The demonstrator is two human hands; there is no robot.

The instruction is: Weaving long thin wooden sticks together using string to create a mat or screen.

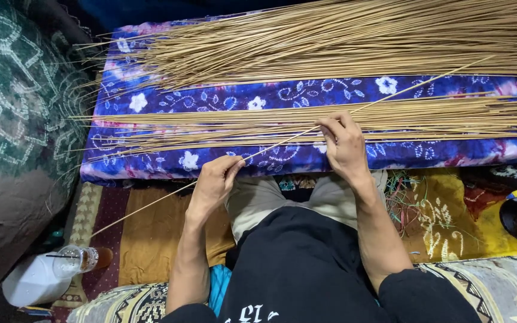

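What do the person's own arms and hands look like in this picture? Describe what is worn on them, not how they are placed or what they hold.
Both forearms are bare, with no sleeves reaching them. The left hand and right hand wear no gloves, and no rings, watch or bands are visible on hands or wrists. Any sleeves higher up lie outside the view.

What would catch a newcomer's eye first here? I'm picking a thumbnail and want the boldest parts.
The big fan of thin tan sticks spread across the top, on a vivid blue floral cloth, stands out most. At centre, the left hand and right hand pinch a single long stick held slantwise over a second, flatter bundle.
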